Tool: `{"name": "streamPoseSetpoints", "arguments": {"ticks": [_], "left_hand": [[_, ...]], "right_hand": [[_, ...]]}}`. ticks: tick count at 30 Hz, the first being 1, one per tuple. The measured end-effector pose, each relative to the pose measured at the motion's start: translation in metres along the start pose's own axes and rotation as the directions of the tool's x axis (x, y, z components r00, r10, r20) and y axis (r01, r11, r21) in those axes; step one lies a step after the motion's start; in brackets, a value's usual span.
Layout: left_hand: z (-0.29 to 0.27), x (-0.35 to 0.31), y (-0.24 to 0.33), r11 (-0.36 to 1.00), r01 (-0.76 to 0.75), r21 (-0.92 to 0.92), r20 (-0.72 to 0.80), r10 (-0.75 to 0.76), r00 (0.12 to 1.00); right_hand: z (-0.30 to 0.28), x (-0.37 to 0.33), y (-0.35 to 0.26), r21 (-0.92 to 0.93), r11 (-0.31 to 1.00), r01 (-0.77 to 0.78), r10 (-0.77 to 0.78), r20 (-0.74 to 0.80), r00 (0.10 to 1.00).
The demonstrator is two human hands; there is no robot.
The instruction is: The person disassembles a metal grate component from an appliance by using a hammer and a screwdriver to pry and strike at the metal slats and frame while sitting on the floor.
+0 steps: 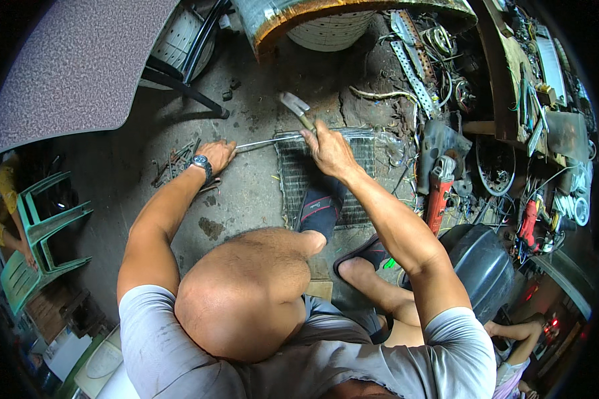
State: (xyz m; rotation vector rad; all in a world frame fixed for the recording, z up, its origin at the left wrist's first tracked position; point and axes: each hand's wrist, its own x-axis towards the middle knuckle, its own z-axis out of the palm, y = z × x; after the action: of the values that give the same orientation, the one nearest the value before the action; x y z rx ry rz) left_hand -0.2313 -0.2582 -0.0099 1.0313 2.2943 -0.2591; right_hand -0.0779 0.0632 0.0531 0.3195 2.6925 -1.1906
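Clamping one grey-headed hammer (297,110) in right hand (330,151), one thin, straight, silvery metal rod (263,143) in left hand (217,157), extending rightward from grip.

The hammer (295,105) has a silver-grey head and a brownish handle; the thin rod (263,142) is bright silver. The floor mat (289,176) is black with pale grey streaks, the nearer angle grinder (438,196) red, and the plastic chair (45,229) green. The tabletop (80,73) carries a speckled greyish-purple pattern; the shirt (156,326) is light grey.
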Motion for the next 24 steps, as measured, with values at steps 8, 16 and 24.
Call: {"name": "streamPoseSetpoints", "arguments": {"ticks": [8,16,24], "left_hand": [[0.004,0.013,0.002,0.999,-0.031,0.020,-0.047,0.032,0.998],[0.001,0.019,0.008,0.998,-0.051,-0.026,-0.078,0.049,0.996],[-0.007,0.001,0.003,0.998,-0.018,-0.061,-0.015,0.017,1.000]], "right_hand": [[0.005,0.009,0.040,-0.160,0.985,-0.061,0.080,0.119,0.990],[0.029,-0.005,0.054,-0.220,0.972,-0.083,0.120,0.158,0.980],[-0.015,-0.012,0.004,0.021,0.989,-0.147,0.146,0.040,0.988]]}}
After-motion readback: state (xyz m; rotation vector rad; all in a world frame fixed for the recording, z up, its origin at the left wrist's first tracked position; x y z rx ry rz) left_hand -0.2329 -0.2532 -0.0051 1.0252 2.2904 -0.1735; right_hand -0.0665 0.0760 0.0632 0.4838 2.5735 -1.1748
